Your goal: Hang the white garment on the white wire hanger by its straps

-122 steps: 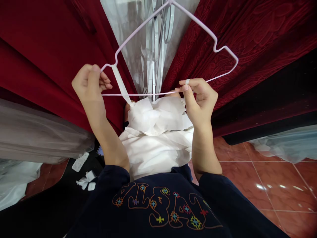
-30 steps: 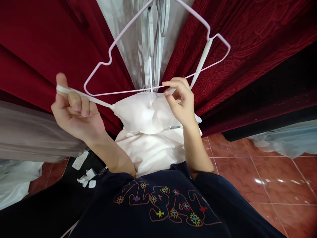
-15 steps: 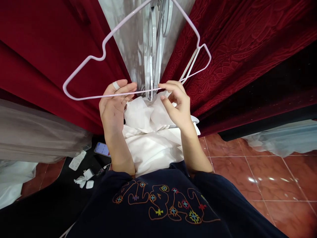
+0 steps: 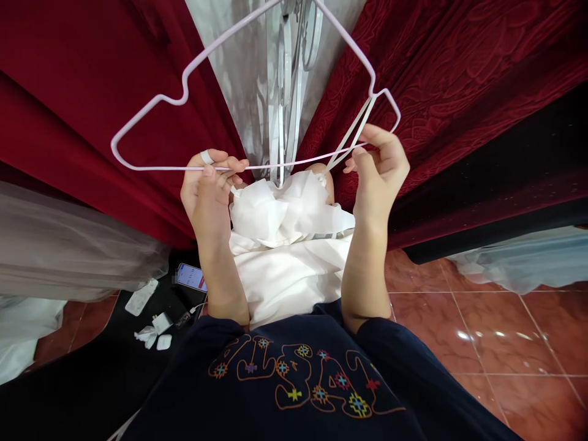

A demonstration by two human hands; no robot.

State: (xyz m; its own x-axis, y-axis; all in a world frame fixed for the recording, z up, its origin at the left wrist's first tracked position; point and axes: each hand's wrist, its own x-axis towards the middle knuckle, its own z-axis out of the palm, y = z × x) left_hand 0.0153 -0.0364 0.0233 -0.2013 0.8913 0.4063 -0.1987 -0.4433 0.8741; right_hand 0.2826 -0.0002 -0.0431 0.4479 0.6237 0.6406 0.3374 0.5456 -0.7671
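Observation:
A pale pink hanger (image 4: pixel 275 165) spans the view above my lap, its top beyond the upper edge. The fingers of my left hand (image 4: pixel 209 184) are closed on its lower bar, left of centre. Toward the bar's right end, my right hand (image 4: pixel 381 162) pinches at the bar beside a thin white strap (image 4: pixel 353 131). The strap loops over the hanger's right notch and runs down to a white garment (image 4: pixel 294 208) with ruffled sheer fabric, which lies over my lap. Whether the right fingertips also grip the strap is unclear.
Red curtains (image 4: pixel 138 73) hang on both sides, with a white metal frame (image 4: pixel 281 86) between them. At lower left, a phone (image 4: pixel 191 277), a white charger (image 4: pixel 162 323) and a small white case (image 4: pixel 164 342) lie on a black surface. Red floor tiles (image 4: pixel 432 318) show at right.
My right hand has moved right along the bar to the strap. The hanger has shifted slightly, and my left thumb has come down onto the bar. The garment's right side has fallen differently.

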